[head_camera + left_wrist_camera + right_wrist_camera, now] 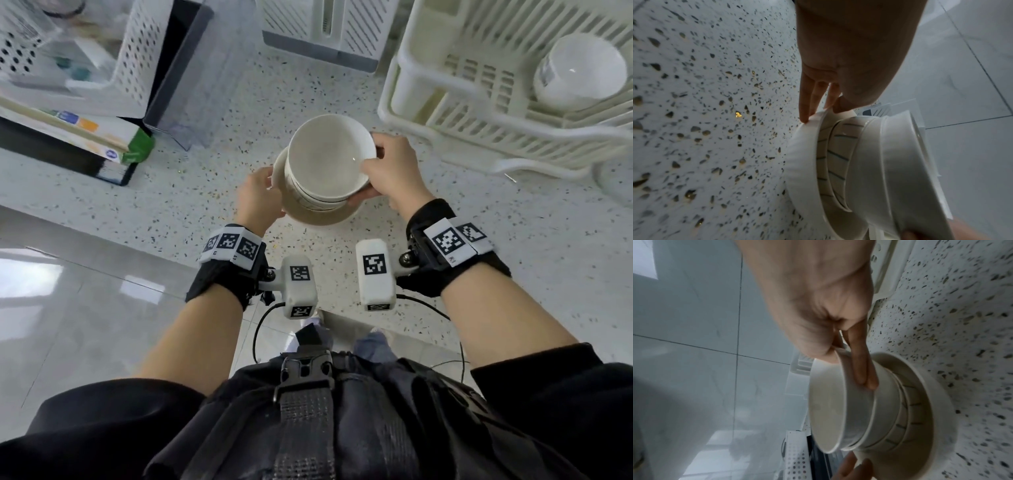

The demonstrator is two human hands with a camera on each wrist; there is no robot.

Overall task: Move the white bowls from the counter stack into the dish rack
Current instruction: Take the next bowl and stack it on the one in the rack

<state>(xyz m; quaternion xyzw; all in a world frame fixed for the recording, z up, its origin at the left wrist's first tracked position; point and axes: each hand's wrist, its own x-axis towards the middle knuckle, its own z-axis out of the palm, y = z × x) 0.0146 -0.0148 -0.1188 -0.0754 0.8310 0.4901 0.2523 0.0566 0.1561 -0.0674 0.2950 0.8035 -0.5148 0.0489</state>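
A stack of bowls stands on the speckled counter (205, 205), resting in a wide cream dish (318, 214). My right hand (373, 161) pinches the rim of the top white bowl (329, 154), with the thumb inside and the fingers (863, 369) along its outer wall. This top bowl (830, 410) still nests in a second white bowl (885, 402), above bowls marked with dark dashes (840, 155). My left hand (270, 185) pinches the wide dish's rim (803, 162) on the left. The cream dish rack (479, 113) stands at the back right, with one white bowl (579, 72) inside.
White perforated baskets stand at the back left (113, 61) and back centre (325, 31). A clear bin (191, 78) and a flat box with a green end (102, 137) lie left of the stack. The counter's front edge runs just below my wrists, with tiled floor beyond.
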